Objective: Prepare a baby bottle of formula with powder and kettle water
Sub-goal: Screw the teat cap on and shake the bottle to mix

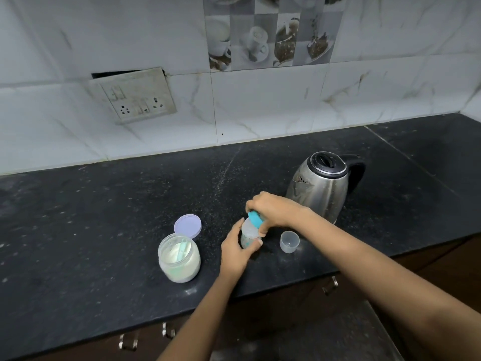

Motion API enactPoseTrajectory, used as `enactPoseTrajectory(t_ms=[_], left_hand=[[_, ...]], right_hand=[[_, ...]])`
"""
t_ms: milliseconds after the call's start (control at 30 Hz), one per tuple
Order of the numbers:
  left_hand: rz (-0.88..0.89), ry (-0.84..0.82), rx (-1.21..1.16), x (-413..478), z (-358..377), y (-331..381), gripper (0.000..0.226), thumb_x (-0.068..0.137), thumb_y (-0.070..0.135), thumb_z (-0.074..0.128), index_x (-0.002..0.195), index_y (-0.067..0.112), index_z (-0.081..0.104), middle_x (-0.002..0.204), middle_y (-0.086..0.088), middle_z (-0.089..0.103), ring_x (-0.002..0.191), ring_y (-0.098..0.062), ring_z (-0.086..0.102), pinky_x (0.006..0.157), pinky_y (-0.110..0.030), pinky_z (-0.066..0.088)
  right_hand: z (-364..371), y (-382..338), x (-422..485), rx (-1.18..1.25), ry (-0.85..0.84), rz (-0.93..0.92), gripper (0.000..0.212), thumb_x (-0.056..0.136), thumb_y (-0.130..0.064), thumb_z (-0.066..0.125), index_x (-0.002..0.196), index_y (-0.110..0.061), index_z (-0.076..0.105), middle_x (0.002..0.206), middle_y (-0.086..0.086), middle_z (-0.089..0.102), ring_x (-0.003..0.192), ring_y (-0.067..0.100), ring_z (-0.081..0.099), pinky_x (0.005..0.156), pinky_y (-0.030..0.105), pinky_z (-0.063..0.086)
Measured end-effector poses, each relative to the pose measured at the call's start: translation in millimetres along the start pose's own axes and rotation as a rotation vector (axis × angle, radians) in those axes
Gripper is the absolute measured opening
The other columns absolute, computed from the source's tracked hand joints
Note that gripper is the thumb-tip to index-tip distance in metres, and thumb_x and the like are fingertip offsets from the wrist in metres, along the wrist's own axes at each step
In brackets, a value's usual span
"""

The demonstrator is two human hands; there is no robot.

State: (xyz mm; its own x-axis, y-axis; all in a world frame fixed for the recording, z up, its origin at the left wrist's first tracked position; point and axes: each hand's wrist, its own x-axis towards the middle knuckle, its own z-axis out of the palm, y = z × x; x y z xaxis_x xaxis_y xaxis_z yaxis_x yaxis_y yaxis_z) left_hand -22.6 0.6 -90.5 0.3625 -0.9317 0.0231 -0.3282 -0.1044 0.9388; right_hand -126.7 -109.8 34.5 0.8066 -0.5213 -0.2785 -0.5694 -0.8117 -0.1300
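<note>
Two bare forearms [369,272] reach in from the bottom edge, over cabinet handles [128,342], to the baby bottle [249,234]. It stands on the counter [104,217] between the powder jar [179,256] and a small clear cap [289,241]. The left hand [235,252] has its fingers wrapped round the bottle's body. The right hand [272,209] grasps the teal collar [256,219] at the neck, which sits tilted. Whether the collar is coming off or going on cannot be told, nor whether powder or water is inside.

The jar is open, its lilac lid [188,226] lying just behind it and a scoop [182,248] resting in the powder, so preparation looks underway. The steel kettle [320,186] stands closed behind the right hand, untouched. Closing and mixing are likely left, perhaps filling too.

The counter is dark speckled stone dusted with pale specks. Behind it is a white marbled tile wall with a grimy switch plate [134,96] and a printed panel of cups [270,32].
</note>
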Motion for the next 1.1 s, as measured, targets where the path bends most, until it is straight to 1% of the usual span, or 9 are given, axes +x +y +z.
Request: enactPoseTrajectory(t_ms=[67, 133, 233, 333, 567, 700, 900, 1000, 1100], left_hand=[[0.004, -0.029, 0.005, 4, -1, -1, 0.051, 0.075, 0.021, 0.078, 0.108, 0.05, 0.052, 0.104, 0.023, 0.064, 0.099, 0.012, 0.057, 0.081, -0.006, 0.042], [-0.01, -0.033, -0.011, 5, -3, -4, 0.046, 0.074, 0.019, 0.079, 0.097, 0.05, 0.053, 0.096, 0.022, 0.066, 0.095, 0.009, 0.06, 0.078, -0.009, 0.044], [-0.025, -0.049, -0.022, 7, -2, -7, 0.045, 0.074, 0.02, 0.079, 0.099, 0.045, 0.052, 0.097, 0.021, 0.065, 0.097, 0.003, 0.062, 0.082, -0.013, 0.045], [-0.031, -0.061, -0.009, 10, -3, -10, 0.045, 0.073, 0.022, 0.08, 0.105, 0.039, 0.053, 0.096, 0.026, 0.061, 0.096, 0.007, 0.06, 0.079, -0.009, 0.044], [-0.033, -0.068, 0.019, 12, -4, -10, 0.043, 0.074, 0.021, 0.08, 0.107, 0.033, 0.054, 0.094, 0.023, 0.06, 0.09, 0.009, 0.058, 0.076, -0.005, 0.043], [-0.029, -0.074, -0.005, 11, -4, -10, 0.047, 0.074, 0.021, 0.08, 0.114, 0.029, 0.057, 0.098, 0.021, 0.062, 0.094, 0.01, 0.058, 0.077, -0.003, 0.043], [-0.03, -0.075, -0.035, 9, -3, -10, 0.05, 0.076, 0.02, 0.078, 0.12, 0.029, 0.057, 0.1, 0.024, 0.062, 0.097, 0.01, 0.057, 0.076, 0.001, 0.04], [-0.032, -0.076, -0.037, 9, -4, -10, 0.05, 0.075, 0.02, 0.079, 0.119, 0.032, 0.057, 0.1, 0.025, 0.062, 0.097, 0.014, 0.057, 0.077, 0.001, 0.04], [-0.029, -0.084, -0.026, 10, -4, -10, 0.049, 0.074, 0.019, 0.079, 0.112, 0.037, 0.053, 0.096, 0.028, 0.061, 0.093, 0.022, 0.054, 0.077, 0.003, 0.038]], right_hand=[[-2, -5, 7, -0.073, -0.056, -0.066, 0.06, 0.069, -0.022, 0.081, 0.124, -0.018, 0.057, 0.113, 0.005, 0.054, 0.104, 0.022, 0.048, 0.081, 0.037, 0.046], [-2, -8, 13, -0.088, -0.103, -0.126, 0.06, 0.069, -0.017, 0.08, 0.125, -0.021, 0.058, 0.113, 0.003, 0.052, 0.102, 0.02, 0.051, 0.073, 0.031, 0.04], [0, -4, 11, -0.037, -0.093, -0.191, 0.055, 0.066, -0.005, 0.078, 0.116, -0.019, 0.059, 0.111, 0.001, 0.054, 0.1, 0.019, 0.053, 0.073, 0.034, 0.042], [2, -3, 8, -0.087, -0.073, -0.279, 0.046, 0.067, 0.0, 0.074, 0.108, -0.015, 0.061, 0.108, 0.002, 0.056, 0.098, 0.021, 0.05, 0.082, 0.042, 0.046], [1, -2, 7, -0.216, -0.059, -0.423, 0.038, 0.077, 0.004, 0.066, 0.11, -0.015, 0.065, 0.112, 0.001, 0.057, 0.098, 0.02, 0.048, 0.078, 0.037, 0.047], [-1, -3, 9, -0.142, -0.096, -0.312, 0.039, 0.075, -0.009, 0.074, 0.111, -0.015, 0.063, 0.11, 0.003, 0.055, 0.098, 0.021, 0.051, 0.079, 0.034, 0.045], [13, -17, 17, 0.018, 0.029, 0.119, 0.048, 0.073, -0.055, 0.072, 0.082, -0.011, 0.055, 0.069, -0.002, 0.048, 0.067, 0.023, 0.054, 0.046, 0.028, 0.032], [9, -14, 14, 0.049, -0.025, 0.185, 0.057, 0.073, -0.06, 0.071, 0.095, -0.008, 0.061, 0.084, 0.005, 0.059, 0.074, 0.025, 0.062, 0.051, 0.029, 0.042], [-1, -13, 6, -0.026, -0.126, -0.002, 0.052, 0.075, -0.03, 0.076, 0.12, -0.017, 0.053, 0.112, 0.005, 0.055, 0.095, 0.025, 0.057, 0.073, 0.04, 0.051]])
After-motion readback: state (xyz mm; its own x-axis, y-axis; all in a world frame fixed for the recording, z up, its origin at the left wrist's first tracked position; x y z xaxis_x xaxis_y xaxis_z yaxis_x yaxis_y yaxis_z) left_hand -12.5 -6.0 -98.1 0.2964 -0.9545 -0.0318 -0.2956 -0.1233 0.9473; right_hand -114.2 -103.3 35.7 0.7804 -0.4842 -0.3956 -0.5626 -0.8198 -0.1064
